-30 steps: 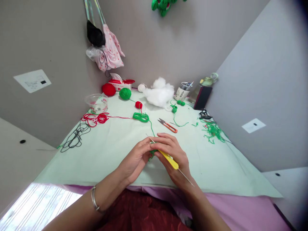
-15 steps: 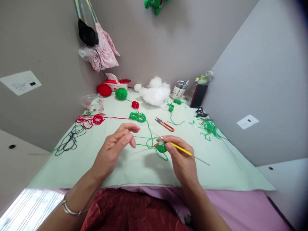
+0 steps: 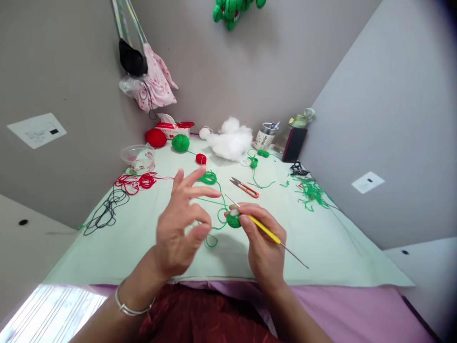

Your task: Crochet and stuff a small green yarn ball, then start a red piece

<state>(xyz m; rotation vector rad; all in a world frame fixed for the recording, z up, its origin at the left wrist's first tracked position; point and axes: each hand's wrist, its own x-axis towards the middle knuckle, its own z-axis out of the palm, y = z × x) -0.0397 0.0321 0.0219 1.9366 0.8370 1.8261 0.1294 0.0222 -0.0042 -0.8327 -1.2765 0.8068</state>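
My right hand (image 3: 266, 243) is closed around a crochet hook (image 3: 266, 229) with a yellow grip, its thin tip pointing up and left. The same fingers hold a small round green crocheted piece (image 3: 233, 219), with white stuffing showing at its top. To the left, my left hand (image 3: 182, 224) is raised with several fingers spread. Its thumb and index finger curve towards each other, and no held thing shows between them. Green yarn (image 3: 219, 227) runs from the crocheted piece past the left fingertips, and a loose loop lies below them.
Thread snips (image 3: 244, 187) lie beyond the hands, near white stuffing (image 3: 230, 140). Green yarn scraps (image 3: 312, 193) and a phone (image 3: 294, 144) are at right. Red yarn (image 3: 144, 181), black cord (image 3: 107, 209) and a clear tub (image 3: 138, 159) sit at left. A green yarn ball (image 3: 180, 143) stands behind.
My left hand has turned upward and its fingers have spread, now covering part of the green yarn bundle. My right hand, with hook and crocheted piece, has shifted slightly left.
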